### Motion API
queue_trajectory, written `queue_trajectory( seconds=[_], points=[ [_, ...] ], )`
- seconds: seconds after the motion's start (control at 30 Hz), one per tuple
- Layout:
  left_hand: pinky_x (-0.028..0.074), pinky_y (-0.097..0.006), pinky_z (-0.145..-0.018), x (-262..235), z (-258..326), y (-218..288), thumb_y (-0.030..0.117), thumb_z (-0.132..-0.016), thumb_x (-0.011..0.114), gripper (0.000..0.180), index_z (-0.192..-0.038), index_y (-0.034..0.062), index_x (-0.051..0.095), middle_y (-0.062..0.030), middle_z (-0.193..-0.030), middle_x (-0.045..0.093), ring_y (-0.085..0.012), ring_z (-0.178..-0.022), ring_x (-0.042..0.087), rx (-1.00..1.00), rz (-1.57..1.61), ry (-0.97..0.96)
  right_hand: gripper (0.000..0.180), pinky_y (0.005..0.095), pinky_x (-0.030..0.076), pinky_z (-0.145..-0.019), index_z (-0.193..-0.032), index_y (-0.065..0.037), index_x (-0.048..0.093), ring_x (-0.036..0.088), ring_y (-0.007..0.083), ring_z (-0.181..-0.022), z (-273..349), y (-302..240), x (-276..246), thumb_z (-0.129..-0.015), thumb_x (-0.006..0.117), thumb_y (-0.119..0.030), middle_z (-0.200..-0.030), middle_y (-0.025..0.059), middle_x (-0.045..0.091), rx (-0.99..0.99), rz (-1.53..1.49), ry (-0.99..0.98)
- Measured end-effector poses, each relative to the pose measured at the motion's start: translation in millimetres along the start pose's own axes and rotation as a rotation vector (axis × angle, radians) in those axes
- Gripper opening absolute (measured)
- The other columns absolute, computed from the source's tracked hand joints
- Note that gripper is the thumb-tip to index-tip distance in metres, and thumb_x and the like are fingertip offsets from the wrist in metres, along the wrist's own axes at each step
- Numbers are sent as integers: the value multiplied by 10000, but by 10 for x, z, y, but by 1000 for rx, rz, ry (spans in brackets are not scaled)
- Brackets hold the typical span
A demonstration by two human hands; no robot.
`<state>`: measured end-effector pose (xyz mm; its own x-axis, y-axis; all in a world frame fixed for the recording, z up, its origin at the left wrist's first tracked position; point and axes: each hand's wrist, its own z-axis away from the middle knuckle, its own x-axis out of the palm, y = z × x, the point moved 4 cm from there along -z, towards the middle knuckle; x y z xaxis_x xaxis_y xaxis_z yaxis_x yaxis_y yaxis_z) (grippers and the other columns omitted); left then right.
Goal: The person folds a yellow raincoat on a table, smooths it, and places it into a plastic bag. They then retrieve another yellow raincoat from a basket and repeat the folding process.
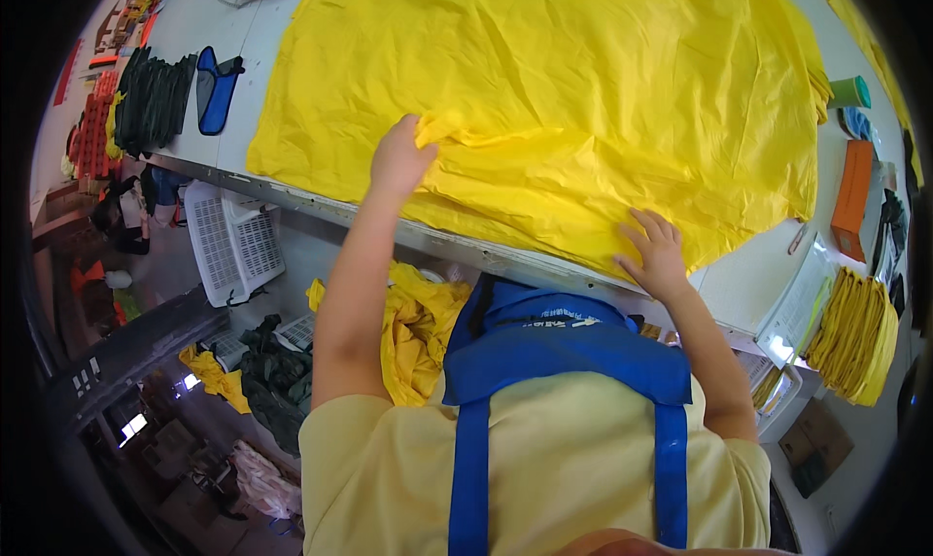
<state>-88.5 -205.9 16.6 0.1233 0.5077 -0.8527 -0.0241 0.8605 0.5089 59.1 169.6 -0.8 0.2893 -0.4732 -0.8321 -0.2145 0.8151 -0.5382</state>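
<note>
A large sheet of yellow fabric [564,80] lies spread over a white worktable [748,279]. My left hand [400,156] pinches a raised fold of the fabric near its middle front. My right hand [653,253] rests flat, fingers spread, on the fabric's near edge at the right. I wear a pale yellow shirt and a blue apron.
A stack of folded yellow pieces [855,337] sits at the table's right end, beside an orange box [853,196] and a green roll [848,92]. Dark and blue items [216,89] lie at the far left. White plastic baskets [233,240] and crumpled yellow cloth [418,332] are under the table.
</note>
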Motion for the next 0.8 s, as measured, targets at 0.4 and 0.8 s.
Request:
queue_trajectory(
  seconds=[0.4,0.8],
  points=[
    [463,-313,-798,-196,1272,1075,54,-748,709,445,-1152,31,523,-91,-997,574,-210,-853,572,441,581,247,320,367,459,-945,-1239,-94,431,548,210,-1114,-652,-1182,-135,-934,520,-122,-1194,92,558,352,-1968,44],
    [552,-255,-580,188,1308,1219,65,-875,581,267,-1114,-19,494,-122,-1041,593,-132,-807,600,-456,1443,-547,316,370,500,-899,-1256,-33,426,580,221,-1086,-606,-1148,-343,-975,459,-174,-1182,110,572,411,-1949,328]
  ],
)
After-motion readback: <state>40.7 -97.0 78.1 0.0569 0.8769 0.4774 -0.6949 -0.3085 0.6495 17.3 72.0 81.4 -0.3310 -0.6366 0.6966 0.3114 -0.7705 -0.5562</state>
